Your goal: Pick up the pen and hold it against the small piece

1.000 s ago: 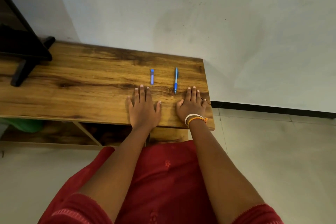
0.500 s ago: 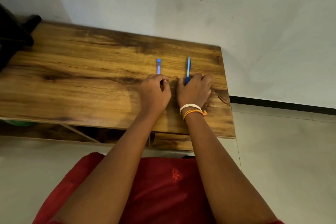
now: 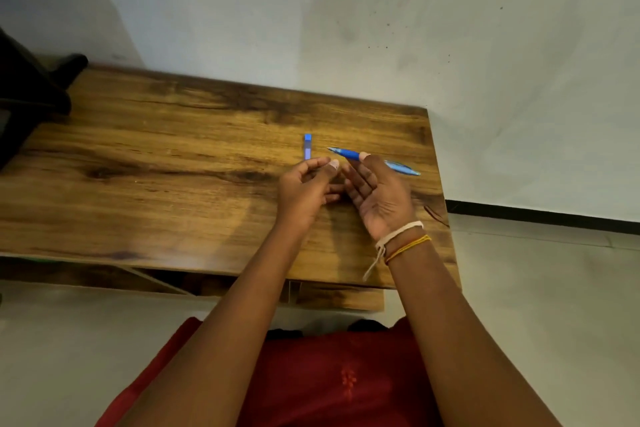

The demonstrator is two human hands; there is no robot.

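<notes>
Both forearms come up from the bottom of the shot and angle in toward each other, bare from the elbows up. Left hand (image 3: 306,189) is raised with the back facing the camera, fingers loosely curled, thumb and forefinger tips close together at the far end, nothing clearly in them. Right hand (image 3: 377,192) sits just beside it, palm turned up and toward the left, fingers bent at the tips and pinching something thin at the far side. The two hands nearly touch at the fingers. Right wrist has a white band and an orange thread tied round it.
</notes>
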